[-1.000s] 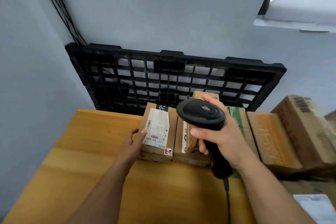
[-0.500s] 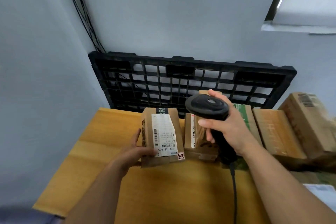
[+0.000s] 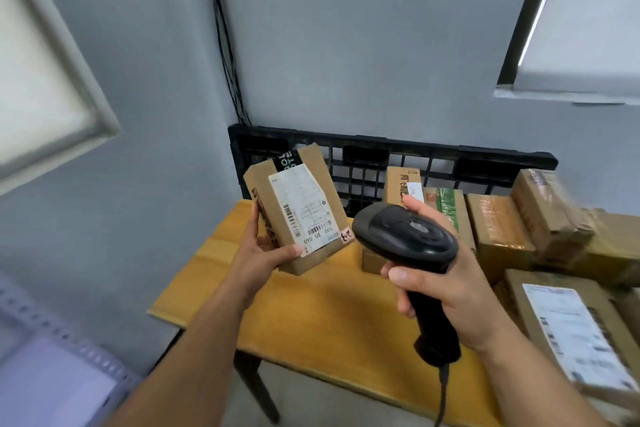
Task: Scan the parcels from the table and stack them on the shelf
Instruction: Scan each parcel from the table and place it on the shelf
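Your left hand (image 3: 263, 253) grips the parcel (image 3: 298, 208) at about 10 o'clock from frame centre. The thumb (image 3: 291, 250) is clamped across the lower front edge, and the fingers (image 3: 254, 218) are pressed together along the left side face. The parcel is tilted and looks clear of the table (image 3: 311, 315), over its far-left corner. Its white label (image 3: 304, 215) faces you, barcodes visible. There is a black band at the parcel's top end and a small pink sticker (image 3: 346, 236) at the label's 4 o'clock corner.

Your right hand (image 3: 450, 291) is wrapped round the handle of the scanner (image 3: 405, 239), fingers curled tight. The forefinger (image 3: 415, 204) lies over the far side of the head, and the thumb tip is at the neck. The scanner head sits just beside the parcel, at its 4 o'clock, not touching. Its cable (image 3: 443, 392) drops towards 6 o'clock.

More parcels sit on the table from 1 to 4 o'clock:
- small box (image 3: 401, 184) behind the scanner head
- green-printed box (image 3: 446, 204) next to it
- taped brown box (image 3: 495, 225)
- blurred wrapped boxes (image 3: 547, 211) beyond that
- large labelled box (image 3: 571, 329) at 4 o'clock

A black pallet (image 3: 433, 163) leans on the wall behind the table at 12 o'clock. A perforated metal rack (image 3: 52, 357) shows at 8 o'clock, well apart from the parcel; it's too blurred to tell what is on it.
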Tool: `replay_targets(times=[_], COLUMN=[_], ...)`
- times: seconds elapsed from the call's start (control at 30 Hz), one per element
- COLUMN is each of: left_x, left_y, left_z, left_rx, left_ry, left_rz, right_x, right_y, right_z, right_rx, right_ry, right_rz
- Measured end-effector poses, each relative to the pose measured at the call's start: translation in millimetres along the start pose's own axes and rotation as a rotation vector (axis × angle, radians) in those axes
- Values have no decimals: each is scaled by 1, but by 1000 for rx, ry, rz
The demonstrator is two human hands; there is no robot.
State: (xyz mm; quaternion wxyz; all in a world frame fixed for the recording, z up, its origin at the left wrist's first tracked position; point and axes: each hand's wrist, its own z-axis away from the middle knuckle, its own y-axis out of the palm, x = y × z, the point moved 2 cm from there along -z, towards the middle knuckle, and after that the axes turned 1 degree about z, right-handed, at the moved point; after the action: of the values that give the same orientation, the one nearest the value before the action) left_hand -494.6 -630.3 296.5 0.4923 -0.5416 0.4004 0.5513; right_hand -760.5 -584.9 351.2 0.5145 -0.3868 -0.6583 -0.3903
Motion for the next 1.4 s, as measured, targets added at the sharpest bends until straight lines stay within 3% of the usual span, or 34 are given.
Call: replay_targets(times=[0.2,0.6,1.07,1.4], left_x=[-22,-36,-36,-44], left_y=[-29,-97,-184,-260], left_z=[81,198,250,313], left_rx=[-64,-198,-340,-488], left_ry=[132,194,156,197], left_rz=[-83,-273,-277,-243], right_x=[22,30,18,21], right_y=[41,106,180,250], right_z=[76,164,180,167], right_rx=[44,122,221,253], right_ry=[-67,-49,-3,-85], right_rz=[-6,2,5,5])
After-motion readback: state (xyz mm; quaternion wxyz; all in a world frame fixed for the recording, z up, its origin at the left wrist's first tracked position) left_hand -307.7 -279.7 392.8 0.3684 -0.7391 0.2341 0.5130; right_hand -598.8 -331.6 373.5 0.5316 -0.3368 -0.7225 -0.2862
